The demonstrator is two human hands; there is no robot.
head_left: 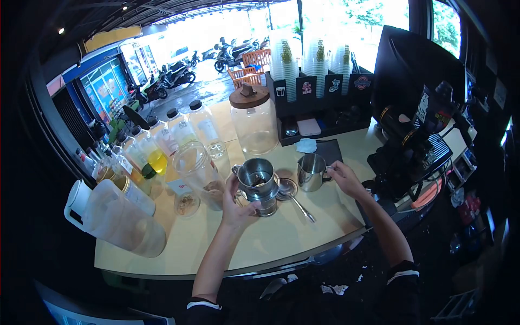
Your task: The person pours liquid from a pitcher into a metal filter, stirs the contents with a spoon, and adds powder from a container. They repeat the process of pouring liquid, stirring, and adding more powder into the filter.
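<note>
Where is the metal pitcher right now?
In the head view, the metal pitcher is right of centre, between the metal cup held by the left hand and the right hand, which grips its handle.

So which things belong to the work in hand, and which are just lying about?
In use: metal cup, left hand on it; metal pitcher, right hand at its handle; probably the long-handled utensil between them.
Apparently lying about: plastic jug, wooden-lidded jar, capped bottles, stacked cups.

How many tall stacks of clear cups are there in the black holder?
I can see 3: the left stack, the middle stack and the right stack, side by side in the black holder. More could be hidden behind them.
</note>
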